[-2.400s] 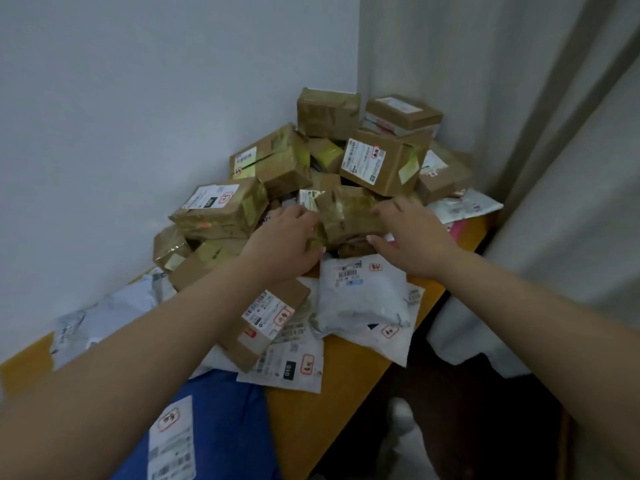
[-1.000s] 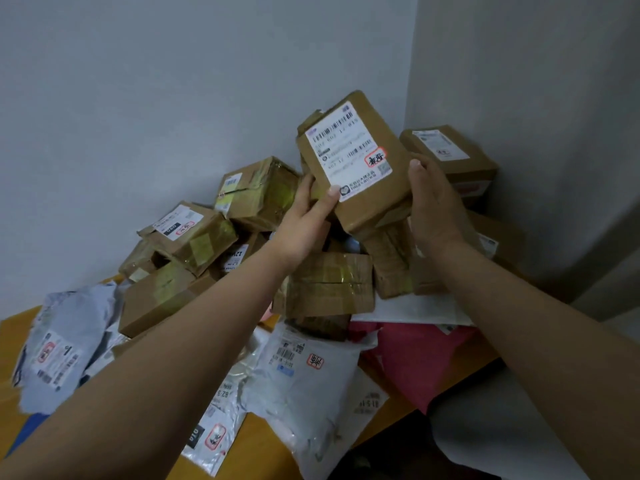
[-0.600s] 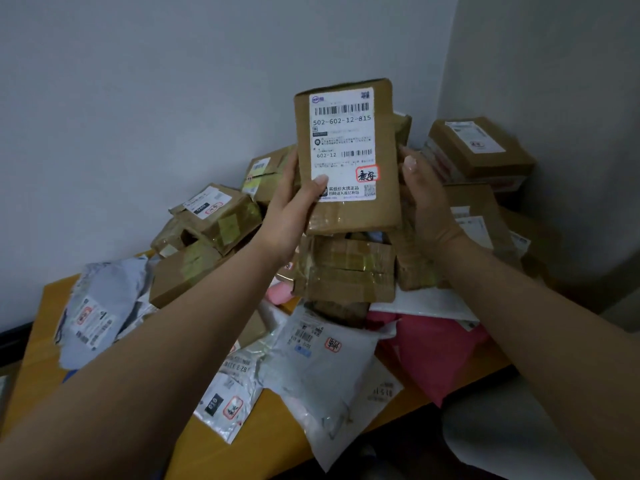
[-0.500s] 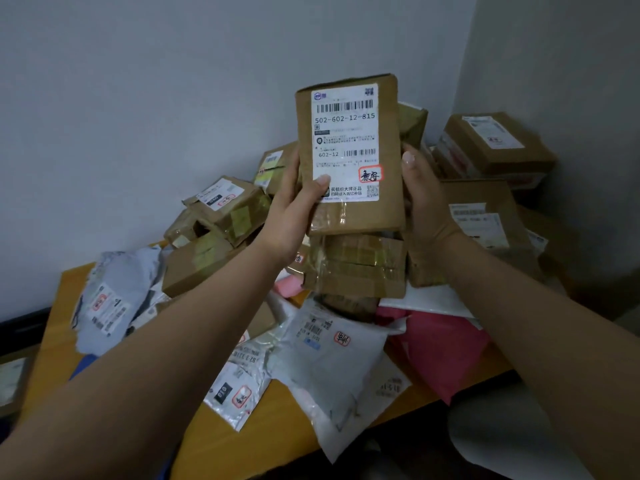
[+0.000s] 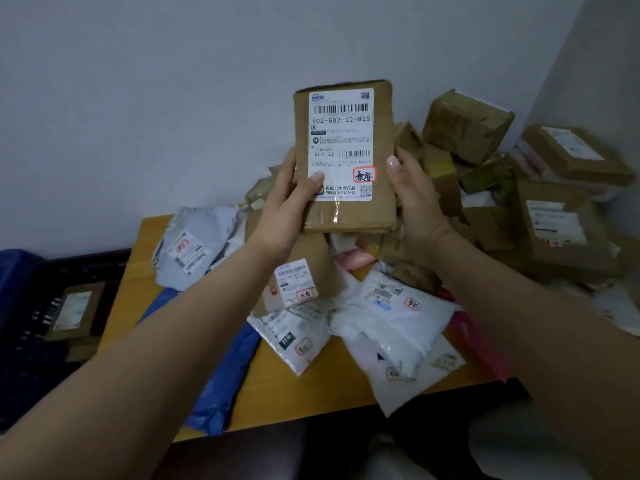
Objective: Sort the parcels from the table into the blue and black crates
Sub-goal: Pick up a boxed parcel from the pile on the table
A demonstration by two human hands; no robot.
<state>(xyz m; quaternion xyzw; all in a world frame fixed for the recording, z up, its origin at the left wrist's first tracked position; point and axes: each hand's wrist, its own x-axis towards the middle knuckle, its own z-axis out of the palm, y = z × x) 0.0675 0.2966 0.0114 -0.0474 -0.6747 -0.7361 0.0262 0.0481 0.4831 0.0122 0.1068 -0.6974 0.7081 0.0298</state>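
A brown cardboard parcel (image 5: 382,216) with a white shipping label is held upright in front of me, label facing me, above the pile. My left hand (image 5: 287,206) grips its lower left edge, thumb on the label. My right hand (image 5: 415,202) holds its right edge. Behind and below lies a heap of brown boxes (image 5: 467,124) and white mailer bags (image 5: 398,317) on the wooden table (image 5: 311,386). At far left, below the table, stands a black crate (image 5: 31,341) with a brown parcel (image 5: 74,311) in it, and a blue crate's (image 5: 14,275) edge shows beside it.
A blue mailer bag (image 5: 225,372) hangs over the table's front edge. A grey bag (image 5: 194,247) lies at the table's left end, a pink bag (image 5: 481,348) at the right. White walls meet in a corner behind the pile. The floor under the table is dark.
Both hands lifted the brown parcel out of the pile and turned its label upright toward me. My view has swung left, bringing the crates into sight.
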